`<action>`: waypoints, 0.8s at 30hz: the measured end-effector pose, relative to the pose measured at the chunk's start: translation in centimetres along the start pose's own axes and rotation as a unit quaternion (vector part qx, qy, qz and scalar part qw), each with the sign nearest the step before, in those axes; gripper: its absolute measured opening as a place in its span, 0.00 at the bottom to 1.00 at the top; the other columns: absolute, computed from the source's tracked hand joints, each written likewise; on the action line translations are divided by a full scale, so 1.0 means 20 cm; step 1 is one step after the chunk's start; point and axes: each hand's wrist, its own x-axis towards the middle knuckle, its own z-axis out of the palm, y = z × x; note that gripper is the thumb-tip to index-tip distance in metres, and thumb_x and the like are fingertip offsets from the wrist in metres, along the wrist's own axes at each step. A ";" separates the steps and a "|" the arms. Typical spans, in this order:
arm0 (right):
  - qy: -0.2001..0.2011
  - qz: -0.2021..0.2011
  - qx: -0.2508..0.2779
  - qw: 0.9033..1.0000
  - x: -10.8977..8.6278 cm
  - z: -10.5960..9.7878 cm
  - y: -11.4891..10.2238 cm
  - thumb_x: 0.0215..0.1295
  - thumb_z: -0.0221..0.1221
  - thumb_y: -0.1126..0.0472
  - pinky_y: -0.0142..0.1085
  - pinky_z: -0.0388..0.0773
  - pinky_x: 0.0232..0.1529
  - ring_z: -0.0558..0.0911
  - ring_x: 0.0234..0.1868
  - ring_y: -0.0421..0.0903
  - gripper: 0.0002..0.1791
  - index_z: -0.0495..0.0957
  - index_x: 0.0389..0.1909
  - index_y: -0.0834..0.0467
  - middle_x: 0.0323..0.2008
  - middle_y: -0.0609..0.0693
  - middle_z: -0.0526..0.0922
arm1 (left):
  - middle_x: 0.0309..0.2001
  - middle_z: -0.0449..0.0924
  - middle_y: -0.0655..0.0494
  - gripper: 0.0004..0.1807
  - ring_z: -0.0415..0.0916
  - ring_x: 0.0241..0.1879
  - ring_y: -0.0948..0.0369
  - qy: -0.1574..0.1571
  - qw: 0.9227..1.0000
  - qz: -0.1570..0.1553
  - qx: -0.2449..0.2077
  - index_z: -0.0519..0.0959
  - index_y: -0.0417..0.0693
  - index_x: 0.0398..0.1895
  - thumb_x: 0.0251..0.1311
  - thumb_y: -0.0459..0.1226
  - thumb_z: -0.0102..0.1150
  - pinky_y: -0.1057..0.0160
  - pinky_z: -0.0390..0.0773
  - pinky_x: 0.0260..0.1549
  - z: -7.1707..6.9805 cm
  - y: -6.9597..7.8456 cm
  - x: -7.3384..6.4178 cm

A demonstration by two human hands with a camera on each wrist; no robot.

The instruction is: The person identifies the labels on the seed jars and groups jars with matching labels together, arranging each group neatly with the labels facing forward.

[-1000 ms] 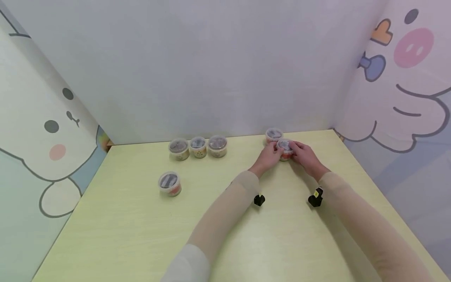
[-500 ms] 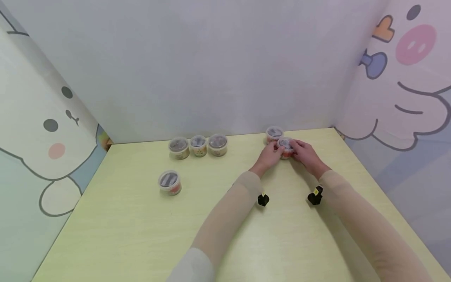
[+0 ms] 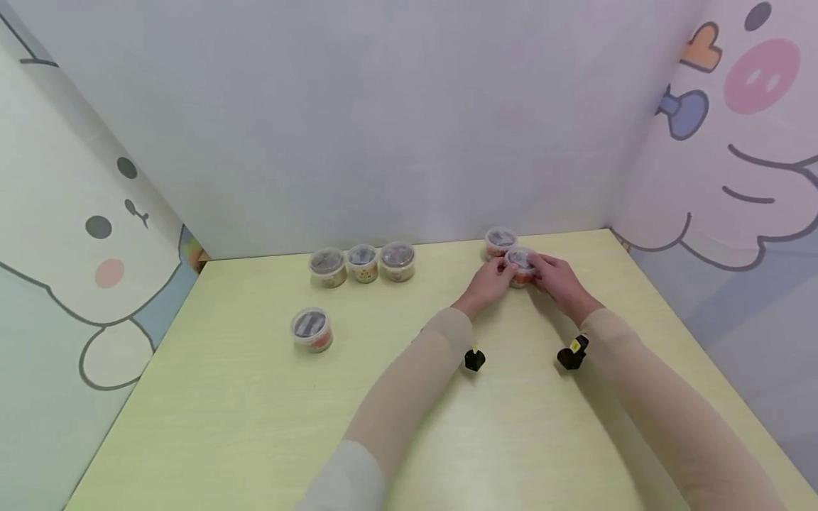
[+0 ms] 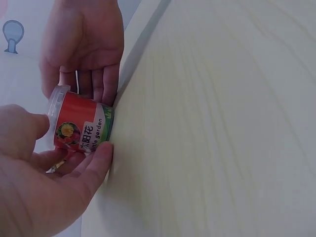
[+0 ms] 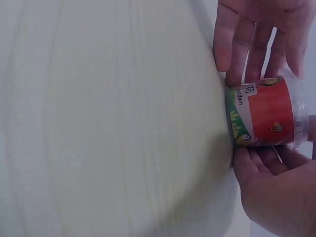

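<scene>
A small red plant tub (image 3: pixel 521 277) with a clear lid stands near the back right of the table, held from both sides. My left hand (image 3: pixel 488 285) grips its left side, thumb at the lid in the left wrist view. On the opposite side, my right hand (image 3: pixel 561 282) curves its fingers round the tub. The wrist views show the label's flower picture, green base band and the words "little garden"; the tub's base (image 5: pixel 231 118) is right at the tabletop. Just behind it, a second lidded tub (image 3: pixel 500 240) is partly covered by the held one.
Three lidded tubs make a row at the back: a wide one (image 3: pixel 328 268), a narrower one (image 3: pixel 363 264) and another wide one (image 3: pixel 397 261). Nearer, on the left, stands a tub with red on its side (image 3: pixel 312 332). Fabric walls (image 3: pixel 383 128) border the yellow table (image 3: pixel 255 426).
</scene>
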 end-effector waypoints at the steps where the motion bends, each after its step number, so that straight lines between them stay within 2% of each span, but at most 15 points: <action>1: -0.004 0.003 0.002 1.000 -0.01 0.00 -0.01 0.80 0.42 0.39 0.43 0.59 0.72 0.58 0.76 0.55 0.43 0.45 0.79 0.66 0.78 0.65 0.52 | 0.65 0.76 0.51 0.27 0.71 0.65 0.58 -0.003 1.000 0.003 0.001 0.71 0.45 0.70 0.79 0.51 0.44 0.59 0.72 0.63 -0.01 0.00 0.00; 5: -0.028 0.019 0.039 0.999 -0.03 0.02 -0.03 0.79 0.42 0.38 0.43 0.58 0.73 0.60 0.75 0.53 0.44 0.46 0.79 0.67 0.77 0.64 0.53 | 0.64 0.76 0.51 0.28 0.72 0.64 0.59 -0.013 1.000 0.010 -0.009 0.71 0.45 0.71 0.80 0.52 0.42 0.59 0.72 0.62 -0.06 -0.01 -0.03; 8: -0.059 0.024 0.083 0.995 -0.06 0.04 -0.05 0.78 0.41 0.36 0.44 0.61 0.72 0.67 0.70 0.52 0.45 0.49 0.79 0.66 0.74 0.63 0.58 | 0.61 0.78 0.51 0.29 0.76 0.58 0.58 -0.015 0.999 0.004 -0.052 0.72 0.45 0.70 0.79 0.54 0.41 0.58 0.76 0.57 -0.11 -0.02 -0.04; 12: -0.106 0.012 0.129 0.986 -0.11 0.08 -0.09 0.78 0.43 0.36 0.46 0.65 0.70 0.72 0.63 0.51 0.43 0.52 0.78 0.63 0.68 0.59 0.65 | 0.58 0.78 0.47 0.31 0.78 0.53 0.54 -0.018 0.992 -0.013 -0.128 0.72 0.42 0.68 0.79 0.56 0.40 0.57 0.81 0.49 -0.20 -0.03 -0.07; 17: -0.151 -0.016 0.135 0.979 -0.15 0.16 -0.16 0.79 0.45 0.39 0.49 0.65 0.70 0.71 0.64 0.56 0.40 0.53 0.77 0.63 0.66 0.59 0.65 | 0.61 0.76 0.43 0.35 0.78 0.55 0.52 -0.023 0.985 -0.033 -0.166 0.68 0.39 0.70 0.79 0.58 0.39 0.57 0.82 0.48 -0.33 -0.04 -0.10; 21: -0.178 -0.032 0.131 0.975 -0.17 0.23 -0.21 0.80 0.45 0.41 0.53 0.63 0.70 0.71 0.66 0.56 0.37 0.54 0.76 0.64 0.68 0.61 0.64 | 0.62 0.75 0.42 0.35 0.78 0.54 0.50 -0.028 0.983 -0.044 -0.174 0.67 0.39 0.71 0.79 0.58 0.37 0.57 0.83 0.48 -0.44 -0.05 -0.15; 24: -0.199 -0.035 0.139 0.969 -0.18 0.29 -0.24 0.81 0.46 0.44 0.55 0.63 0.70 0.71 0.66 0.58 0.32 0.58 0.73 0.61 0.69 0.62 0.64 | 0.62 0.75 0.42 0.36 0.79 0.52 0.50 -0.029 0.983 -0.049 -0.173 0.66 0.39 0.71 0.79 0.59 0.36 0.56 0.83 0.48 -0.52 -0.06 -0.20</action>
